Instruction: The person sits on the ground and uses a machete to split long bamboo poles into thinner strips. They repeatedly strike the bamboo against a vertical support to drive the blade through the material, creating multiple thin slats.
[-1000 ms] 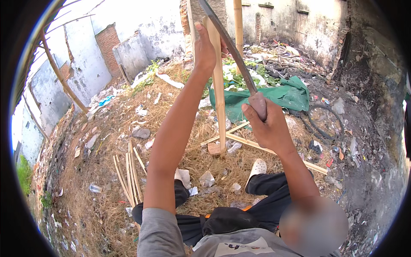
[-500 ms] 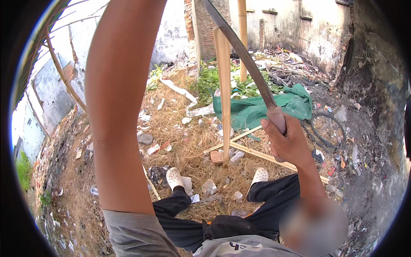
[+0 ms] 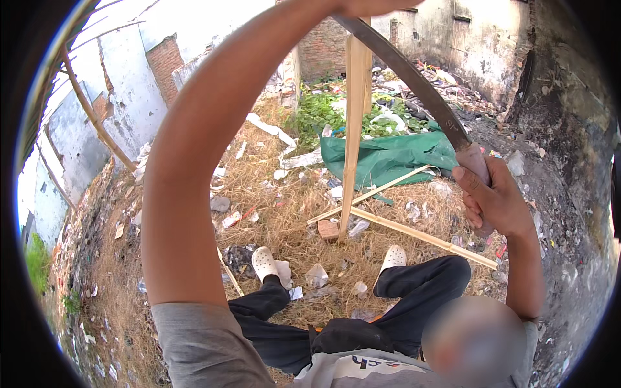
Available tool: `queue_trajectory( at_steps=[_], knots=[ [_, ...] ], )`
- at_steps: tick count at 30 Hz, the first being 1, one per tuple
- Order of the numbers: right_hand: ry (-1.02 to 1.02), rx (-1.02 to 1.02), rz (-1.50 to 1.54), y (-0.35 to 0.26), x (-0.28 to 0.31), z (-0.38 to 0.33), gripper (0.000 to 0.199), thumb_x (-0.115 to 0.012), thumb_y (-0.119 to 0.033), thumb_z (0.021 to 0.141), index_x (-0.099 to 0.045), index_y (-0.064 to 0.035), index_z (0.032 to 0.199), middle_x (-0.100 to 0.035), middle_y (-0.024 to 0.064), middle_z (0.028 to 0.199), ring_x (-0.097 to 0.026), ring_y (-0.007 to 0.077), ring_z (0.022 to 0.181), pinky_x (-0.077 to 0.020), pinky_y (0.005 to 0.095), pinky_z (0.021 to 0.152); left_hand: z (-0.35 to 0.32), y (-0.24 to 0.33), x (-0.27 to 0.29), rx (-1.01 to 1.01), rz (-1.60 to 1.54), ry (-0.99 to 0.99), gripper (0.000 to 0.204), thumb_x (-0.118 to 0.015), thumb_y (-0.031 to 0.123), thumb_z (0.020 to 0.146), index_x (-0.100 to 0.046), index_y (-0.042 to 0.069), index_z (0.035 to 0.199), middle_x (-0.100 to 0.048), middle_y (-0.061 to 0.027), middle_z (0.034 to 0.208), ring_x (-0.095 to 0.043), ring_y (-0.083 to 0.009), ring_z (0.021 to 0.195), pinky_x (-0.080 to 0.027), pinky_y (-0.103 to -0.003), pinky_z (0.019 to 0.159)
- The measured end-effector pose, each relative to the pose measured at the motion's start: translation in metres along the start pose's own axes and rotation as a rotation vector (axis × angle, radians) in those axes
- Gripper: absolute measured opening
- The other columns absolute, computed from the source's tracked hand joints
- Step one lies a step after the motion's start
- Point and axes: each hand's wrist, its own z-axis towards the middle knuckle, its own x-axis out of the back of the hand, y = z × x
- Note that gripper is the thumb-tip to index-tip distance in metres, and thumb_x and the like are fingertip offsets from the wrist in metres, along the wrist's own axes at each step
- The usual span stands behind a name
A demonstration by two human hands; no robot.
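Observation:
My right hand (image 3: 495,197) is closed around the wooden handle of a machete (image 3: 414,81). Its long dark blade slants up and left. Part of my left hand (image 3: 381,5) shows at the top edge, beside the blade's far end; its fingers are cut off by the frame, so their grip is hidden. An upright split bamboo strip (image 3: 352,129) stands between my feet and the far wall, its upper end close to the blade. Whether blade and strip touch I cannot tell. The strip's foot rests on the ground near a brick piece (image 3: 328,229).
Bamboo strips (image 3: 424,237) lie crossed on dry grass before my feet. Behind them spreads a green tarp (image 3: 388,155). A thick bamboo pole (image 3: 367,97) rises farther back. Litter is scattered all around, with a stained wall (image 3: 563,97) at right.
My right hand with the machete has shifted right and slightly down. My left arm has swung right, bringing part of its hand into view. The upright strip's top leans farther right.

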Motion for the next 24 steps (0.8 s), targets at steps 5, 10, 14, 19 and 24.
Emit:
queue_trajectory(
  at_steps=[5, 10, 14, 19, 24],
  knots=[
    [-0.316, -0.528, 0.479, -0.019, 0.022, 0.02, 0.038, -0.067, -0.033, 0.093, -0.049, -0.0033, 0.078, -0.048, 0.0006, 0.053, -0.046, 0.0096, 0.037, -0.0377, 0.0271, 0.037, -0.049, -0.001, -0.013, 0.073, -0.542, -0.527, 0.092, 0.0, 0.079, 0.087, 0.004, 0.02, 0.157, 0.005, -0.0174, 0.163, 0.007, -0.0321, 0.151, -0.001, -0.055, 0.122],
    [-0.285, -0.594, 0.515, -0.024, 0.023, 0.017, 0.037, -0.067, -0.032, 0.093, -0.049, -0.0029, 0.08, -0.045, -0.0003, 0.052, -0.044, 0.0093, 0.037, -0.0364, 0.0275, 0.036, -0.008, -0.029, 0.023, 0.058, -0.753, -0.531, 0.089, -0.001, 0.078, 0.089, 0.006, 0.022, 0.157, 0.006, -0.0176, 0.163, 0.006, -0.032, 0.151, -0.001, -0.054, 0.122],
    [-0.256, -0.626, 0.612, -0.02, 0.021, 0.013, 0.034, -0.066, -0.03, 0.094, -0.049, -0.0026, 0.083, -0.044, -0.0004, 0.052, -0.043, 0.0092, 0.037, -0.0354, 0.0281, 0.036, 0.002, -0.033, 0.04, 0.056, -0.707, -0.51, 0.086, -0.002, 0.077, 0.09, 0.008, 0.024, 0.157, 0.007, -0.0178, 0.163, 0.006, -0.0319, 0.151, -0.002, -0.052, 0.122],
    [-0.264, -0.654, 0.635, -0.021, 0.03, 0.018, 0.029, -0.064, -0.026, 0.095, -0.049, -0.003, 0.084, -0.044, -0.0004, 0.052, -0.042, 0.0096, 0.036, -0.0354, 0.0282, 0.036, -0.045, -0.009, -0.019, 0.131, -0.668, -0.712, 0.083, -0.003, 0.076, 0.091, 0.01, 0.026, 0.156, 0.008, -0.018, 0.162, 0.005, -0.0317, 0.151, -0.002, -0.051, 0.122],
    [-0.354, -0.652, 0.669, -0.024, 0.037, 0.042, 0.028, -0.063, -0.025, 0.095, -0.049, -0.0037, 0.082, -0.043, -0.0001, 0.052, -0.042, 0.0096, 0.036, -0.0357, 0.0285, 0.034, 0.004, -0.036, -0.004, 0.105, -0.825, -0.613, 0.081, -0.015, 0.071, 0.095, 0.002, 0.022, 0.157, -0.003, -0.0209, 0.161, -0.01, -0.0341, 0.148, -0.012, -0.051, 0.121]
  ],
)
